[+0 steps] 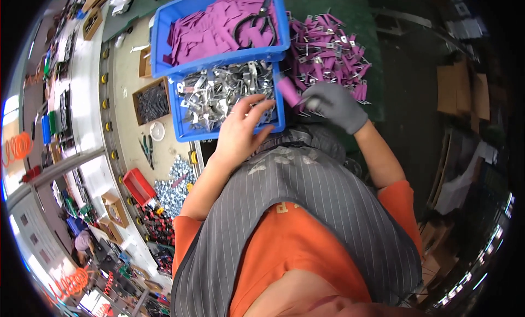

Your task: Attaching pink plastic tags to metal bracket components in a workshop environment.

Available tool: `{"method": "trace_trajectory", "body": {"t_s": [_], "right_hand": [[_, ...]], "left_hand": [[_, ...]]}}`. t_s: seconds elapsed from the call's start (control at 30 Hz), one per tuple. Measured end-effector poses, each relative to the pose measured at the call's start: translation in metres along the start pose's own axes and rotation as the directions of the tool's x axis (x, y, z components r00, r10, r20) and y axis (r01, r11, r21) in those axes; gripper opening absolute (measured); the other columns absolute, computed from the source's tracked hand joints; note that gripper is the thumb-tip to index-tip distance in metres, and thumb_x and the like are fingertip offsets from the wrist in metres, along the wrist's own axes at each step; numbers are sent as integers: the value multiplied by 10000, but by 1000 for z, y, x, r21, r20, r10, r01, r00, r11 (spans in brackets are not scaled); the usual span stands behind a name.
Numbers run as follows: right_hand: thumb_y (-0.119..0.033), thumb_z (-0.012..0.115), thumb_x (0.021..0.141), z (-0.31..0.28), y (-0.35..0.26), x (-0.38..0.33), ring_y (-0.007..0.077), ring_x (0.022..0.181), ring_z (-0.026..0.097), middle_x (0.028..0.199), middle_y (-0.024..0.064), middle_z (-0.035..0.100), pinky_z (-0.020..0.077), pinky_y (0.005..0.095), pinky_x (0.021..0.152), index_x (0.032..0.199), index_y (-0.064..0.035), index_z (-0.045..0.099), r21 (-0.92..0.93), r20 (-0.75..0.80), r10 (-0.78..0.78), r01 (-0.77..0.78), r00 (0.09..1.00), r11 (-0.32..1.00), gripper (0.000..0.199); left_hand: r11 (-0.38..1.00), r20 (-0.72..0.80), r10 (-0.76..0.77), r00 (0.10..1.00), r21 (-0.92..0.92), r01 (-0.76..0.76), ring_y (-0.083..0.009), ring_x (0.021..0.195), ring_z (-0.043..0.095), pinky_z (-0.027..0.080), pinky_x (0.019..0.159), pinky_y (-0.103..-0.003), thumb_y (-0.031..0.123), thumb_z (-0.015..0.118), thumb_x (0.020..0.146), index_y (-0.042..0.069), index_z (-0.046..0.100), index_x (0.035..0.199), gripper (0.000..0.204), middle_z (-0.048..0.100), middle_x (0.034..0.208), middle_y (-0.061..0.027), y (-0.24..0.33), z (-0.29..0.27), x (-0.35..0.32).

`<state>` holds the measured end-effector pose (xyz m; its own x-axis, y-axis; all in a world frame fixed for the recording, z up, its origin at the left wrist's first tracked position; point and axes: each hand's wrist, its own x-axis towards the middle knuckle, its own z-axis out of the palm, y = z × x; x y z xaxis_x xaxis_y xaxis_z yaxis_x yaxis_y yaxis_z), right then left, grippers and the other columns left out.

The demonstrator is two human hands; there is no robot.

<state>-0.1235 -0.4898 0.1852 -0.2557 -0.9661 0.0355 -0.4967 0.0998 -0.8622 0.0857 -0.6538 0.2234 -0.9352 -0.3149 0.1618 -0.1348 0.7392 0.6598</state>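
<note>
My bare left hand (239, 132) hovers over the near edge of a blue bin (185, 135) of shiny metal brackets (219, 92). Its fingers are apart and hold nothing I can see. In a grey glove, my right hand (338, 107) is closed on a purple strip (288, 91), whose far end sticks out toward the bin; a metal bit shows at its near end by my fingertips. Just beyond that hand lies a heap of purple strips with metal brackets on them (331, 54). Loose purple strips (210, 30) fill a second blue bin (161, 43) behind the first.
Black-handled pliers (257, 30) lie on the strips in the far bin. To the left are a box of dark screws (153, 103), a white round lid (157, 131), another pair of pliers (146, 151), a red tray (139, 187) and small silvery parts (174, 188). Cardboard (462, 92) stands at right.
</note>
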Motion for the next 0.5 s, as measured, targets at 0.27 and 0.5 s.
{"method": "trace_trajectory", "body": {"t_s": [0.27, 0.5], "right_hand": [[-129, 572, 819, -66, 185, -140, 360, 930, 586, 980, 179, 621, 470, 416, 818, 999, -68, 621, -333, -621, 407, -696, 670, 636, 196], [-209, 565, 812, -77, 180, -142, 375, 965, 575, 1021, 175, 621, 466, 440, 816, 1010, -88, 625, -547, -279, 695, -704, 663, 452, 240]], "left_hand": [[992, 126, -48, 991, -111, 62, -294, 917, 592, 494, 762, -364, 108, 701, 751, 95, 623, 1020, 281, 577, 1028, -83, -14, 13, 7], [982, 114, -109, 987, -140, 125, -304, 871, 607, 503, 740, -371, 125, 671, 782, 101, 623, 1039, 262, 584, 1023, -100, -12, 9, 10]]}}
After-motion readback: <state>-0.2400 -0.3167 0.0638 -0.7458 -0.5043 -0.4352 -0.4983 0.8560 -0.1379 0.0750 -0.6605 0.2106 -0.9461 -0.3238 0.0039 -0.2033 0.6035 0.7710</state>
